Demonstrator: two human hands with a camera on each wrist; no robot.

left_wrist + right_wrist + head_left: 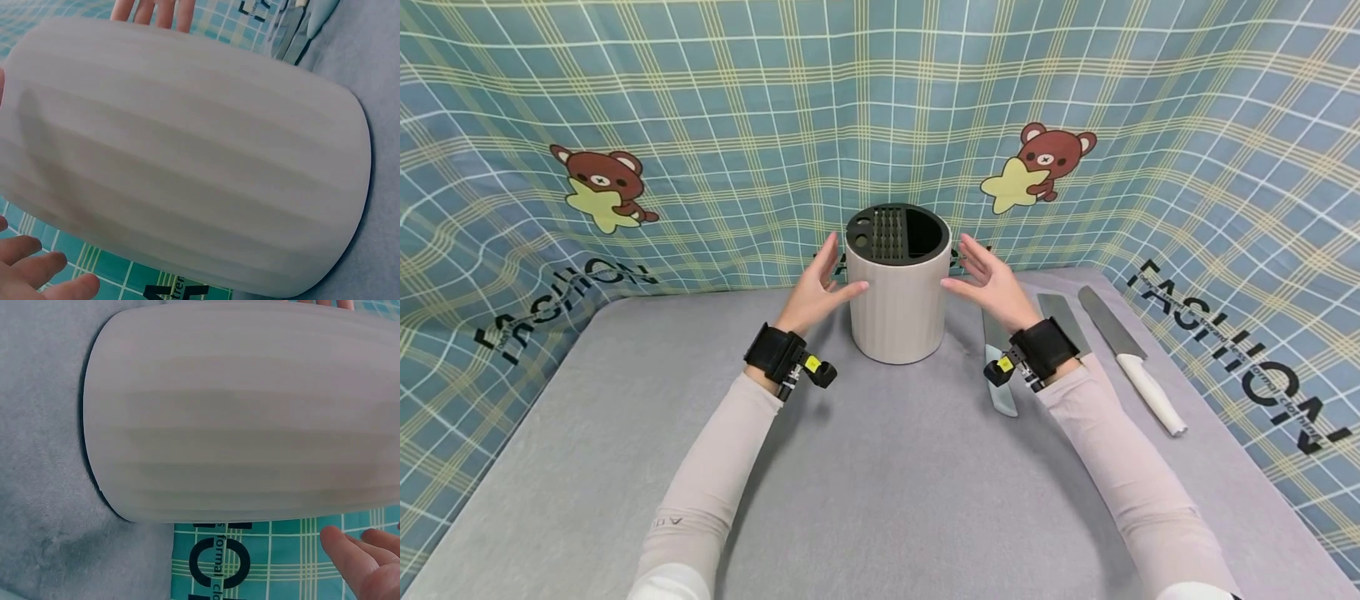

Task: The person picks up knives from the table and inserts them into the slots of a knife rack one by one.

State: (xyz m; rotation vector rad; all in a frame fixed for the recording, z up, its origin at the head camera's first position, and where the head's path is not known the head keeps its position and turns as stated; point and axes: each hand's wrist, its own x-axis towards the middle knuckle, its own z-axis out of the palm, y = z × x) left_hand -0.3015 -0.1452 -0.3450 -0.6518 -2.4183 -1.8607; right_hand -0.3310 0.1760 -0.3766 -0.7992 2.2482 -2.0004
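A light grey ribbed knife block [898,317] with a black slotted top [889,233] stands upright at the back of the table. My left hand [817,293] is at its left side, fingers extended and thumb near the upper wall. On the opposite side, my right hand [997,288] mirrors it, with straight fingers pointing away and the thumb close to the wall. Gaps show between the fingers [37,269] and the block in the left wrist view. Likewise, the right fingers [359,553] lie apart from the ribbed wall in the right wrist view.
Right of the block lie three knives: one with a pale blue handle [1003,393], one whose blade [1063,320] runs under my right forearm, and one with a white handle [1152,395]. A checked cloth [745,167] hangs behind the grey table [895,483].
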